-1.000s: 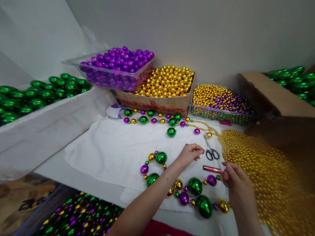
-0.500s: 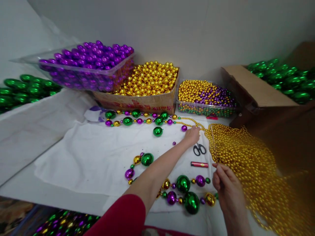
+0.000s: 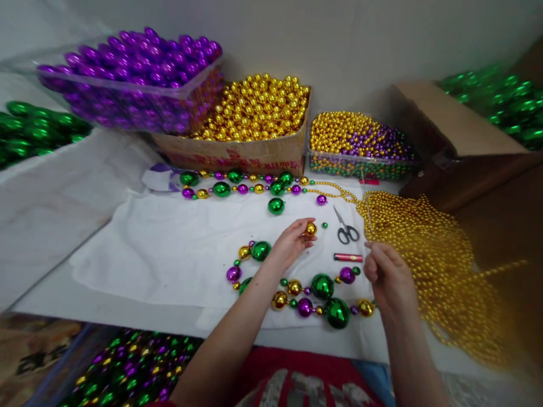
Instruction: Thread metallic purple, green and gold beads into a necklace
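My left hand (image 3: pixel 292 242) pinches a gold bead (image 3: pixel 311 229) between thumb and fingers, over the white cloth. A small green bead (image 3: pixel 324 225) lies just beyond it. My right hand (image 3: pixel 388 274) is closed, with thumb and forefinger pinched on a thin pale strand (image 3: pixel 367 209) that stands up from the fingertips. In front of me a beaded necklace (image 3: pixel 322 286) of green, purple and gold balls lies in a loop, partly hidden by my left forearm. Scissors (image 3: pixel 348 233) and a red lighter (image 3: pixel 348 258) lie between my hands.
Purple balls fill a plastic bin (image 3: pixel 127 85), beside a cardboard box (image 3: pixel 237 155) of gold balls and a tub (image 3: pixel 360 161) of small mixed beads. Gold bead strands (image 3: pixel 424 254) are heaped at right. A second necklace (image 3: pixel 221 189), a green ball (image 3: pixel 276 206) and a purple ball (image 3: pixel 321 199) lie behind.
My left hand has drawn back toward me and left from near the scissors; the gold bead now shows in it. The scissors' blades are uncovered. My right hand keeps its pinch. The view has tilted down.
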A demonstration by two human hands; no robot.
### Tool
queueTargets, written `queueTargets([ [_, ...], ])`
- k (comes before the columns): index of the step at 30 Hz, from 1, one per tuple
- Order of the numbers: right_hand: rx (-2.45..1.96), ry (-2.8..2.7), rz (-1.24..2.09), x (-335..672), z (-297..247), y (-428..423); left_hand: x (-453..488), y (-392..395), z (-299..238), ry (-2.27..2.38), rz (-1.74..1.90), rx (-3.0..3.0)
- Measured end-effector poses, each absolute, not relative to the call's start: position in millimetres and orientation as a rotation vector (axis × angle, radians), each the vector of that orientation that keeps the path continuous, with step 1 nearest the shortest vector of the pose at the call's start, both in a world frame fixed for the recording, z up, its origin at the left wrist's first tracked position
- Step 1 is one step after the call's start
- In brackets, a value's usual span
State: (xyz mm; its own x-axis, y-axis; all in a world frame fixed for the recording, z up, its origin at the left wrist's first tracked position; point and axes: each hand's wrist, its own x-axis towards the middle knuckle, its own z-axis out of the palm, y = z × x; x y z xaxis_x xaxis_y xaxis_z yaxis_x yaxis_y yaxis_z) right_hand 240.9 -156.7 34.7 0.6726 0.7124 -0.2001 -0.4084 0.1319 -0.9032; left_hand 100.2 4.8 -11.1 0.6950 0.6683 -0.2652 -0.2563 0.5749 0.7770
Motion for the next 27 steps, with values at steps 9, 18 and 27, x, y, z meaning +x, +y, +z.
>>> queueTargets([
  [9, -1.215, -0.357, 0.847, 234.0, 46.5, -157.3, 87.4, -6.1, -4.2, 0.509, 0.591, 0.553],
  [18, -1.48, -0.362, 1.044, 210.4, 35.1, -161.9, 78.8, -10.0, -13.0, 0.497, 0.678, 0.392],
  [27, -1.578, -0.439, 1.033, 203.8, 38.5, -163.3, 79.7, -9.5, -10.2, 0.513, 0.71, 0.321],
])
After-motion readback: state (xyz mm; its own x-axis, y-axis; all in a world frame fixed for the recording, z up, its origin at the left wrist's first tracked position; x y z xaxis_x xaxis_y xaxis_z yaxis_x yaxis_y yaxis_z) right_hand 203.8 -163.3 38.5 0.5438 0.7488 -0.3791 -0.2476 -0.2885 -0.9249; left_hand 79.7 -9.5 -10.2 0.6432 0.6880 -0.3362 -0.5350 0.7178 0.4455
